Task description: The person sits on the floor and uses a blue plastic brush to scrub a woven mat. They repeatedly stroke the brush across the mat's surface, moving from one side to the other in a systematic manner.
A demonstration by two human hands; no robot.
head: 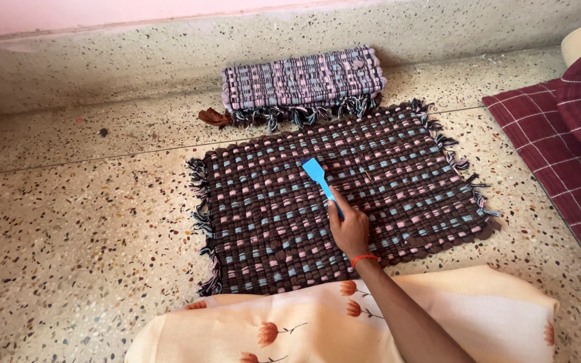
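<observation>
Blue plastic brush (319, 177) clamped in right hand (350, 228) near middle of woven mat (270, 222) on floor (82, 228), long axis running up-left away from hand (head farthest out). Left hand not visible. Folded mat (302, 81) beyond far edge.

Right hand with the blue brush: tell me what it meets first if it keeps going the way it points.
The right hand points its blue brush up and slightly left across the woven mat. Past the mat's far edge, the folded mat by the wall step comes first, though depth is hard to judge.
</observation>
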